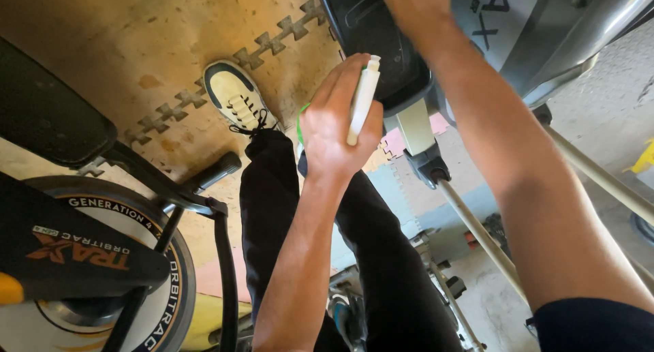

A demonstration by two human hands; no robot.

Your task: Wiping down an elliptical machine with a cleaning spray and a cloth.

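- Left hand (337, 124) raised in front of the body, grip clenched round a white spray bottle (362, 100); the bottle stands nearly upright, head at the top, with a green bit just showing behind the palm.
- Right forearm reaches up and forward to the dark console (375, 32) of an exercise machine. The right hand is cut off by the top edge, so I cannot tell whether its grip is clenched or released.
- Bottle sits just beside the console's lower edge, close to the grey post (415, 127) beneath it.
- Judgement: keep the nozzle turned toward the dark panel, wrist steady, thumb clear of the spray path; short bursts suit a screen-like face.
- Below: black trousers, a pale shoe (235, 96) on the brown jigsaw floor mat (136, 45); a bike flywheel (102, 256) at lower left.
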